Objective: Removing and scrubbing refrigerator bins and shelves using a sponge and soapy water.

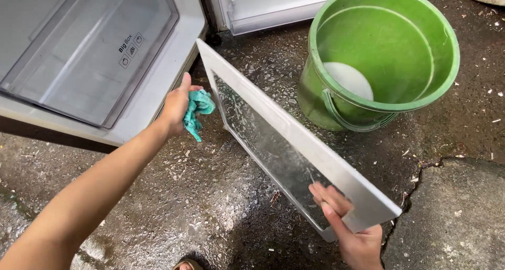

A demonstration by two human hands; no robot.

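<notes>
Two hands share the work on a glass shelf point(284, 144) with a white frame. The right hand point(353, 233) clamps its near corner, fingers curled over the wet pane and thumb under the frame, so the shelf stands tilted on its long edge and, it seems, water can run off onto the wet concrete ground point(173, 207). The left hand point(178, 104) is closed around a bunched teal cloth point(197, 112), held just beside the shelf's far end, close enough to wipe it. Beyond the shelf stands a green bucket point(379, 54); behind the left hand lies an open refrigerator drawer point(89, 49).
</notes>
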